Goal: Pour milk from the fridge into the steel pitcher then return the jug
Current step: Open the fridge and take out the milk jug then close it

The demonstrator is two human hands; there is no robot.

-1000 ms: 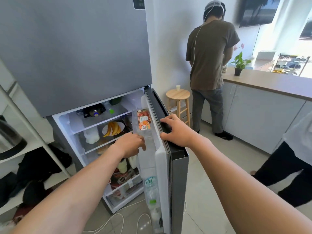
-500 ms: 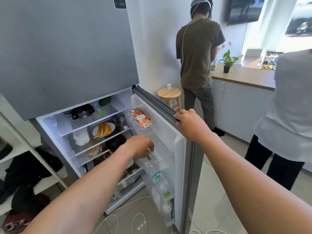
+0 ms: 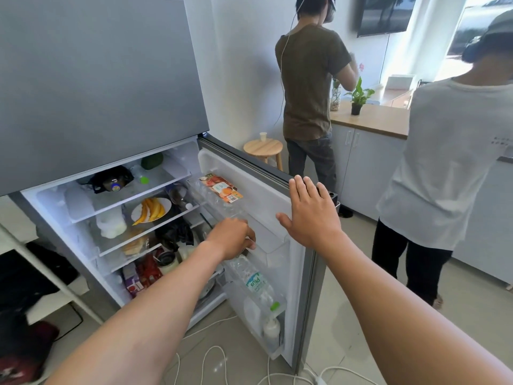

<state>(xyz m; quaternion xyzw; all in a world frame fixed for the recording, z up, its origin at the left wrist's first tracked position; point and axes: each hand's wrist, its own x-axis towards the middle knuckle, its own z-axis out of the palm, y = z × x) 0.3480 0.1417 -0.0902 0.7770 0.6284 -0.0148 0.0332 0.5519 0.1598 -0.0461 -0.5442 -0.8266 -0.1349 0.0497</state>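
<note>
left hand [image 3: 233,238] curled in the door shelf [image 3: 266,245] mid-frame, grip hidden; right hand [image 3: 311,215] fingers spread; white jug [image 3: 111,225] well left.

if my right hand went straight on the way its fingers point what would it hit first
Probably the top edge of the open fridge door: the right hand is open and points up and away, almost at that edge. Depth is unclear, so it might pass just above it.

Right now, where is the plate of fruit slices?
Head view, left of centre: plate on the fridge's second shelf, between white jug and dark bottle.
</note>
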